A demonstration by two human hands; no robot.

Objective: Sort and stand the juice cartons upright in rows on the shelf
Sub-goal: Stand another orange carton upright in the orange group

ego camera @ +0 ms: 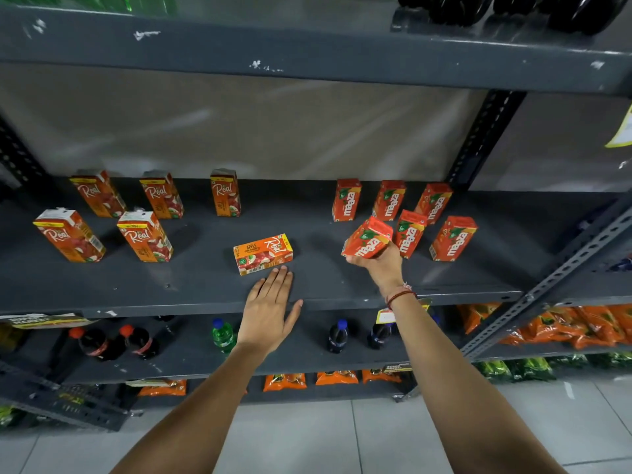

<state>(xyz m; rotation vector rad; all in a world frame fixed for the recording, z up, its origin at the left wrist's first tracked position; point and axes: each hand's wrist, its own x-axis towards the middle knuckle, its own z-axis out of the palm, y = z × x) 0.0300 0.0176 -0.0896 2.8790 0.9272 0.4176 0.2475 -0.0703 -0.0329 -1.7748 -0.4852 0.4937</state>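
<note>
Head view, nearest: left hand (270, 309) lies flat at the front edge of the shelf (205, 289), fingers (282, 278) apart and holding nothing, tips just short of the fallen carton.
Fallen carton: Real apple carton (263, 254) lies on its side at 12 o'clock from the left hand, near the shelf's middle.
Right hand: right hand (379, 263), at 2 o'clock from the left, has its fingers clamped on a tilted Maaza carton (367, 238), held just above the shelf.
Maaza group: five Maaza cartons (453, 238) stand upright at 1 to 2 o'clock, three behind, two in front, with a free place at the front row's left end.
Real group: five Real cartons (145, 236) stand upright at 10 to 11 o'clock, three behind, two in front.
Step in hand: likely setting the held Maaza upright into that place.
Next move: level the carton, seat its base, release; then the left hand should lift the lying Real carton and stand it beside the front Real pair.
</note>
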